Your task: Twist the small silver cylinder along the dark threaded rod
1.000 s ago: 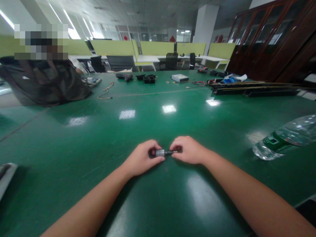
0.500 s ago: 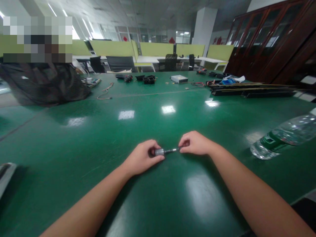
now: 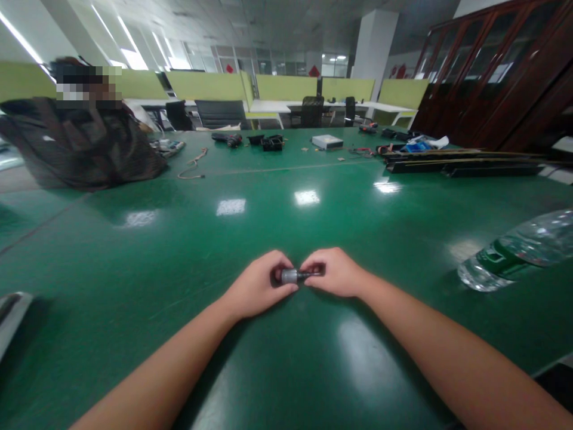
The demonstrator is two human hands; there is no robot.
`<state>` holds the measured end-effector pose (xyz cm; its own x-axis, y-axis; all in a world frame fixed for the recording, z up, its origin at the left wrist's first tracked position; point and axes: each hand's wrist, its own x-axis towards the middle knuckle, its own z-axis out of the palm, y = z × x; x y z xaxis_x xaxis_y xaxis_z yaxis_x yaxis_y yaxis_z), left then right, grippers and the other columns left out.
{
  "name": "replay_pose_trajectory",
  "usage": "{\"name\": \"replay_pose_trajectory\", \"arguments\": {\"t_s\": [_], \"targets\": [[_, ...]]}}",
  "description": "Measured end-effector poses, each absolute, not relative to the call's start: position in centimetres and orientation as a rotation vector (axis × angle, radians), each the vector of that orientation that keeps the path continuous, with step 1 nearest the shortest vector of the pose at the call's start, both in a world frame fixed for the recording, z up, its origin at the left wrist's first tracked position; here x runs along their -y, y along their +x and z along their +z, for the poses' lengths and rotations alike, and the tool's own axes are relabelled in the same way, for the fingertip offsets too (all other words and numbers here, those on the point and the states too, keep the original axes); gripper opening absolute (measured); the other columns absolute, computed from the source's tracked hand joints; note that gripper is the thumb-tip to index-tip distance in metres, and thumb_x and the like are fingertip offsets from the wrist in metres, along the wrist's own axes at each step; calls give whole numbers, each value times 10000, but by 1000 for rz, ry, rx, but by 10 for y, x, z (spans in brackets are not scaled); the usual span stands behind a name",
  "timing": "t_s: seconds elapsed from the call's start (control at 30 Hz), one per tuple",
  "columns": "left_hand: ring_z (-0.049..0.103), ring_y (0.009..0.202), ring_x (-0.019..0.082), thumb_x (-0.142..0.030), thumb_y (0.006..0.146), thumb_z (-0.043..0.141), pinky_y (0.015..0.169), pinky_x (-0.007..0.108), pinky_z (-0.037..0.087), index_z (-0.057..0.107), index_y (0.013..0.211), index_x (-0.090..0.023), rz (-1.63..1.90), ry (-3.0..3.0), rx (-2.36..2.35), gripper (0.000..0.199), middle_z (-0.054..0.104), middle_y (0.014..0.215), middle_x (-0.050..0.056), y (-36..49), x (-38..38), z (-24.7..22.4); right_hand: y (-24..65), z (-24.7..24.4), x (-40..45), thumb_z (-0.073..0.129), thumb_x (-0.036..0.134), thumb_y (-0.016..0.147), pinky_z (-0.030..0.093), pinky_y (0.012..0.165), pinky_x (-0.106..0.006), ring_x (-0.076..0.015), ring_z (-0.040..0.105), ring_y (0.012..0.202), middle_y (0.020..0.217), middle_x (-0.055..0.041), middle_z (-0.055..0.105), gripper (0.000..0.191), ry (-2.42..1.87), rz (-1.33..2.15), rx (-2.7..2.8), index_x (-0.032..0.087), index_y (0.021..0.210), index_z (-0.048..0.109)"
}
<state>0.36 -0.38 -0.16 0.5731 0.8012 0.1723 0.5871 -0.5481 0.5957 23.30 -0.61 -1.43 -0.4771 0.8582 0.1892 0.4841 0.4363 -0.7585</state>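
My left hand (image 3: 261,286) is closed around a small silver-and-black cylinder (image 3: 289,276), its thumb along the near side and fingers over the far side. From the cylinder's right end a thin dark shaft (image 3: 305,276) points right, lying roughly level just above the green table (image 3: 277,370). Thumb and fingers of my right hand (image 3: 333,273) pinch this shaft close to the cylinder, hiding part of it. The two hands nearly meet. Whether a separate small piece sits on the shaft between the right fingertips is too small to tell.
A clear plastic bottle (image 3: 514,254) with a green label lies at the right. Far back are a cordless drill (image 3: 227,140), black parts (image 3: 271,142), a white box (image 3: 326,141) and long black strips (image 3: 465,162). A large dark bag (image 3: 85,146) stands far left, a person behind it.
My right hand has slid left along the shaft, from its far tip to beside the cylinder. The left hand keeps its hold in nearly the same place.
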Motion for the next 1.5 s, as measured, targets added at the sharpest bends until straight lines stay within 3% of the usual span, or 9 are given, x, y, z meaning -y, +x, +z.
{"name": "replay_pose_trajectory", "arguments": {"t_s": [0.17, 0.53, 1.5], "targets": [[591, 750, 166, -414, 886, 652, 680, 276, 460, 620, 974, -192, 591, 2312, -1079, 241, 620, 852, 9, 3, 3, -1, 235, -11, 7, 722, 182, 787, 457, 693, -236, -125, 617, 734, 833, -28, 713, 143, -1051, 750, 2202, 174, 925, 760], [613, 743, 169, -369, 809, 732, 666, 268, 470, 635, 945, -189, 587, 2273, -1112, 246, 645, 843, 6, 4, 4, 1, 232, -8, 10, 671, 213, 859, 449, 773, -271, -159, 626, 832, 908, -47, 734, 156, -981, 568, 2325, 180, 980, 762], [603, 747, 175, -427, 835, 713, 674, 280, 462, 628, 934, -195, 587, 2294, -1126, 266, 636, 839, 8, 2, 3, -3, 245, -4, 7, 702, 184, 796, 443, 711, -250, -143, 620, 769, 851, -36, 713, 156, -1051, 618, 2346, 177, 936, 771]]}}
